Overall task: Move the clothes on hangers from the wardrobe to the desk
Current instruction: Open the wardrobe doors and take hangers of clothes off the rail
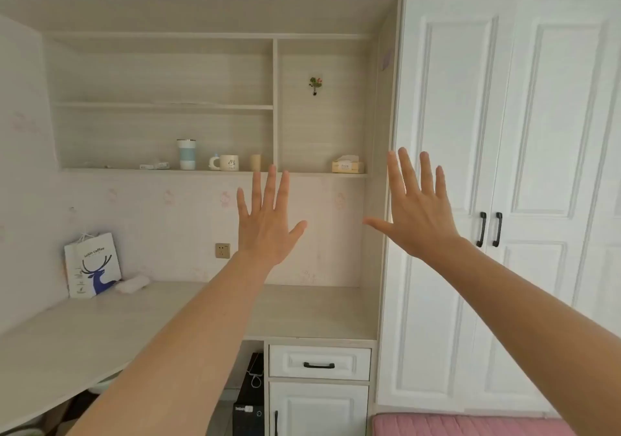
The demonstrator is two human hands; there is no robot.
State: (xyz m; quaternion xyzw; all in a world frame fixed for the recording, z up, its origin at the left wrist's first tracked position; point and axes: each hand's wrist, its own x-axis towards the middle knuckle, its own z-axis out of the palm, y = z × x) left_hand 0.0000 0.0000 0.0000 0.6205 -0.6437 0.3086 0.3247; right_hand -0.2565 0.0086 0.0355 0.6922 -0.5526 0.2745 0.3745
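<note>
Both my arms are stretched out in front of me with fingers spread and straight, holding nothing. My left hand (267,220) is raised over the desk (100,328), in front of the back wall. My right hand (416,207) is up near the left edge of the white wardrobe (470,166). Both wardrobe doors are closed, with two black handles (489,229) side by side to the right of my right hand. No clothes or hangers are in view.
On the desk's far left stand a white paper bag with a blue deer (91,265) and a small white cloth (132,283). The shelf above holds a tumbler (186,154), mugs (229,162) and a tissue box (347,165). Under the desk are drawers (319,363). A pink cushion (463,425) lies bottom right.
</note>
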